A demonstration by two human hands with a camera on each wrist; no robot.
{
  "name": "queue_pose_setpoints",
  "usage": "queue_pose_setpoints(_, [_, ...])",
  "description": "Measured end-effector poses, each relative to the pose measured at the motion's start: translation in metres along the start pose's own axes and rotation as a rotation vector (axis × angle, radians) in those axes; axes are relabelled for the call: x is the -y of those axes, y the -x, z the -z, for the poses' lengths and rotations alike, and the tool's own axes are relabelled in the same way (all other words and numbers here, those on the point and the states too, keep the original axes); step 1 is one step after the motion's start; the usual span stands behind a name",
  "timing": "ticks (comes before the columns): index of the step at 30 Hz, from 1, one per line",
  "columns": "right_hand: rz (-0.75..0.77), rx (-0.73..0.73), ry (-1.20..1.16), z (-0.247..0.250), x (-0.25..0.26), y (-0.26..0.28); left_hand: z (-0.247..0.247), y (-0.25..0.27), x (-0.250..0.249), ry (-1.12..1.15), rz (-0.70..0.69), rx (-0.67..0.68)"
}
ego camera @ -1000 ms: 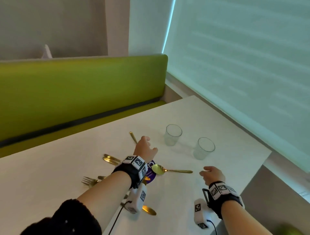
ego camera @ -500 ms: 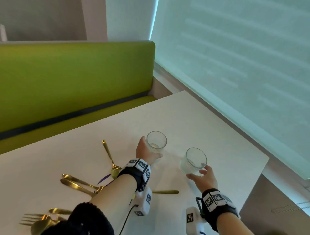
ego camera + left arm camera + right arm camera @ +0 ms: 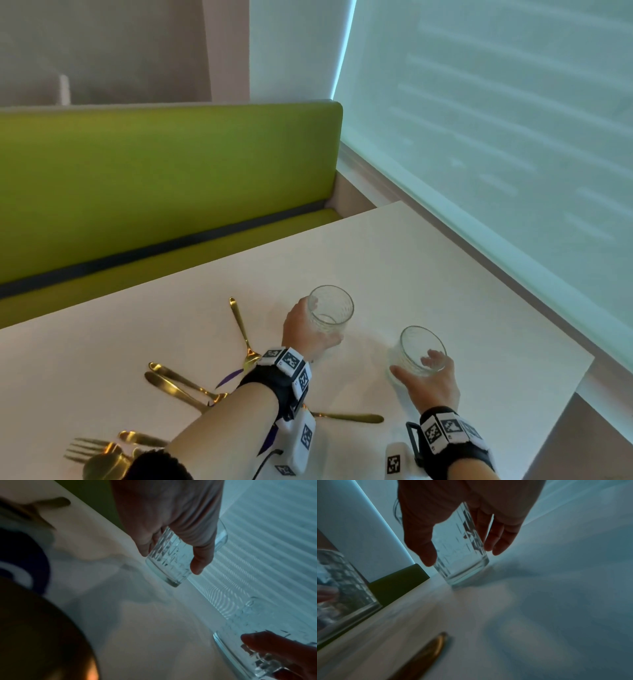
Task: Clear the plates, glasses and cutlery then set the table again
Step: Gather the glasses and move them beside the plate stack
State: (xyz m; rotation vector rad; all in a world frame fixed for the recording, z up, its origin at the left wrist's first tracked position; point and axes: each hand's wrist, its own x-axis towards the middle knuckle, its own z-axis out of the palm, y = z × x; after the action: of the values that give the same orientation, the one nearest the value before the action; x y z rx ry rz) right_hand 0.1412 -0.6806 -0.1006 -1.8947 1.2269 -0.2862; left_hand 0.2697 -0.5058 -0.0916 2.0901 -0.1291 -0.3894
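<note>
Partly, left hand (image 3: 305,334) hides its glass (image 3: 330,310).

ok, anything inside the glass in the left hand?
The left glass looks empty in the head view: only clear patterned wall and base. The left hand covers its near lower side.

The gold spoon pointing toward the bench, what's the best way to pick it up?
Pinch the spoon's long thin handle near its far end, coming from above. It lies flat on the table, and that end is bare, while its bowl sits close beside the left hand's wrist.

Two glasses (image 3: 330,310) on table (image 3: 479,308), cutlery (image 3: 178,385) to their left.
</note>
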Motion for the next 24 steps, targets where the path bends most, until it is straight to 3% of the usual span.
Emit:
queue_pose_setpoints(10, [0.134, 0.076, -0.036, -0.01, 0.031, 0.095, 0.081, 0.083, 0.016, 0.009, -0.078, -0.04])
queue_pose_setpoints(24, [0.3, 0.341, -0.021, -0.073, 0.022, 0.379, 0.259, 0.306, 0.162, 0.08, 0.032, -0.222])
